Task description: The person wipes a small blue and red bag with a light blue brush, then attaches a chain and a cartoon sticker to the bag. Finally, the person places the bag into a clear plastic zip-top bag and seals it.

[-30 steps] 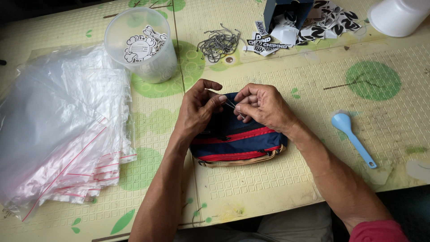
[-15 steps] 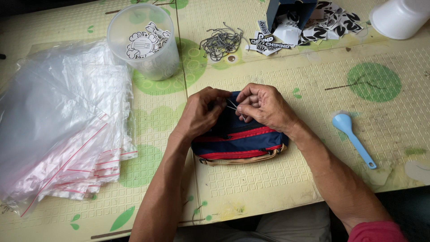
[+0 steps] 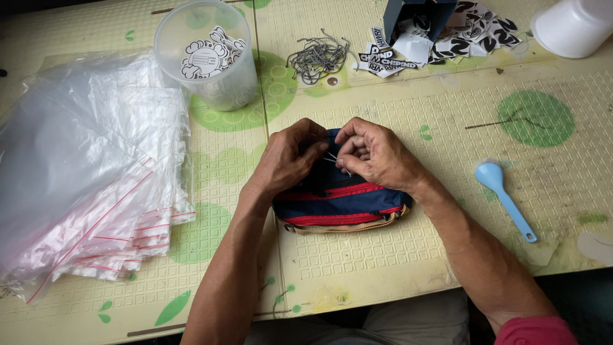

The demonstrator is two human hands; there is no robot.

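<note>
Pouch (image 3: 338, 203) lies under both hands; fingertips (image 3: 345, 156) pinch its small metal chain (image 3: 332, 158).

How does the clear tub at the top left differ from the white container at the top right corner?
The clear tub is see-through plastic, while the white container is opaque. The clear tub shows whole and stands upright with its mouth open, holding black-and-white printed cut-outs; the white container is cut off by the frame edge, so its contents cannot be seen. The clear tub stands beside the stack of plastic bags, the white container near loose cut-outs. Both are round and rest on the patterned mat.
</note>
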